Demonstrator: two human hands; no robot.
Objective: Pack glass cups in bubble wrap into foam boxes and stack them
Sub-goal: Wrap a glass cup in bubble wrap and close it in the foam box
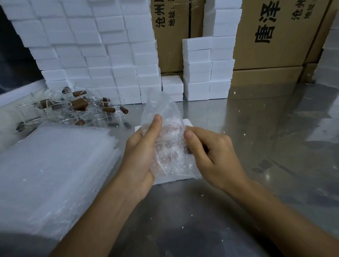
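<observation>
Along the far edge of the steel worktop [262, 128] I see brown cartons [273, 32] printed in large black characters reading 唐泽, with smaller lines beginning 沧州 and 地址 beside them; the rest of the print is cut off. Against the cartons and toward the far left corner rises a wall of white foam boxes [95, 54], closed and laid in rough courses, with shorter stacks [206, 68] just to its right. At the near left edge lies a thick pile of bubble wrap sheets [50, 168], cloudy and flat. Behind it, near the left edge, is a heap of clear glass cups [70, 111] with brown stoppers, tumbled on their sides. Near the middle of the worktop stands one open foam box [178, 178], mostly hidden by my hands. Above it I hold the bubble wrap bundle [169, 144]: translucent, crumpled, its loose top corner pointing up, with a faint brownish shape inside that I take for a wrapped cup. My left hand [140, 155] cradles the bundle from the left, thumb laid up its front; my right hand [210, 155] pinches its right side between thumb and curled fingers.
</observation>
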